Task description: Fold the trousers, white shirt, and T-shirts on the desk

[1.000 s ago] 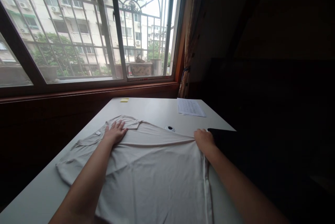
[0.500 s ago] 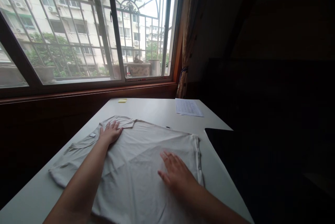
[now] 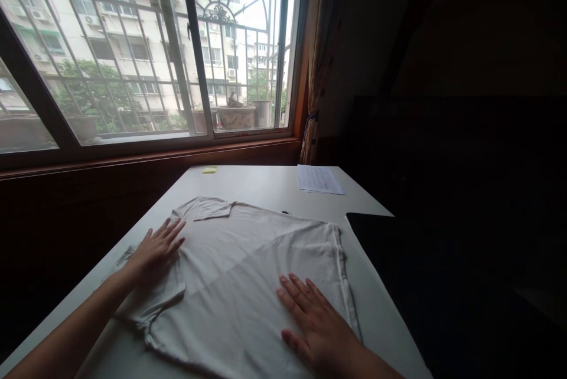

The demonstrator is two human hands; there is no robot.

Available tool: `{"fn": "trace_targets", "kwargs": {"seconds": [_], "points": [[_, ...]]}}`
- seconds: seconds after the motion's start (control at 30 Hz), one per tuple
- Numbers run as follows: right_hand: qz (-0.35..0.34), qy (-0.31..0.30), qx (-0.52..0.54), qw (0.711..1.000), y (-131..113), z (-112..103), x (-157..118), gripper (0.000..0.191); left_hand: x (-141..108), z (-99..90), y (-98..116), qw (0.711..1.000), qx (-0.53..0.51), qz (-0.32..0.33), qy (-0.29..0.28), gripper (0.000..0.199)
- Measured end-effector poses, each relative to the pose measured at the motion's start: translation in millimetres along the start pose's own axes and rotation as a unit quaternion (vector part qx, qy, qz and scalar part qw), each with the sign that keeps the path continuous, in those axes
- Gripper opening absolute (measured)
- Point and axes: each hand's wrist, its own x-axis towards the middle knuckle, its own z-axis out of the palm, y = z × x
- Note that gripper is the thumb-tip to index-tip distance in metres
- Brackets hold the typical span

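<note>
A white T-shirt (image 3: 239, 267) lies spread on the white table, its hem toward the right and its collar end toward the left. Light wrinkles run across the cloth. My left hand (image 3: 157, 246) rests over the collar end with fingers spread, hiding most of the neckline. Below it, the near sleeve (image 3: 163, 296) is bunched and partly folded over, while the far sleeve (image 3: 212, 208) lies fairly flat. On the body near the hem, my right hand (image 3: 312, 320) lies palm down, fingers outstretched. Neither hand grips the cloth.
The white table (image 3: 252, 181) carries printed papers (image 3: 319, 179) at its far right and yellow sticky notes (image 3: 209, 170) at its far left. A small dark object (image 3: 287, 212) sits just beyond the shirt. A black surface (image 3: 376, 249) borders the right side. Beyond stands a barred window (image 3: 239, 72).
My left hand has slid left and nearer along the collar end. My right hand has moved slightly nearer and right. The near sleeve has become bunched, and the shirt's body has shifted a little.
</note>
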Motion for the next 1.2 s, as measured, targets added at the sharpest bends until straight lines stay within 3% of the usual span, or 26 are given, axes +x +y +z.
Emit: {"fn": "trace_targets", "kwargs": {"seconds": [0.2, 0.33, 0.43, 0.6, 0.7, 0.83, 1.0, 1.2], "points": [[-0.032, -0.008, 0.002, 0.999, 28.5, -6.6, -17.0, 0.069, -87.5, 16.3, -6.2, 0.997, 0.001, 0.076, -0.010, 0.056], [-0.041, -0.024, -0.007, 0.999, 37.3, -11.7, -24.9, 0.070, -125.6, 17.8, -0.8, 0.998, 0.012, 0.050, -0.040, 0.058], [-0.047, -0.028, -0.011, 0.998, 38.1, -14.8, -29.6, 0.071, -145.8, 20.9, 4.0, 0.999, 0.022, 0.024, -0.016, 0.060], [-0.036, -0.037, -0.020, 0.998, 42.8, -15.8, -40.9, 0.071, -162.6, 18.2, 11.5, 0.999, 0.025, 0.025, 0.015, 0.059], [-0.030, -0.017, -0.025, 0.999, 47.1, -13.4, -51.5, 0.072, -165.9, 8.1, 15.2, 0.998, 0.022, 0.048, 0.027, 0.060], [-0.028, 0.013, -0.038, 0.999, 50.3, -10.5, -66.5, 0.071, -176.9, -9.3, 14.8, 0.991, 0.011, 0.097, 0.092, 0.055], [-0.015, 0.058, -0.079, 0.995, 58.9, -5.7, -77.5, 0.071, -203.8, -27.4, -3.7, 0.984, -0.035, 0.135, 0.113, 0.030], [-0.011, 0.111, -0.105, 0.988, 47.6, -3.4, -87.5, 0.059, -214.1, -37.7, -32.0, 0.984, -0.024, 0.148, 0.099, 0.039]]}}
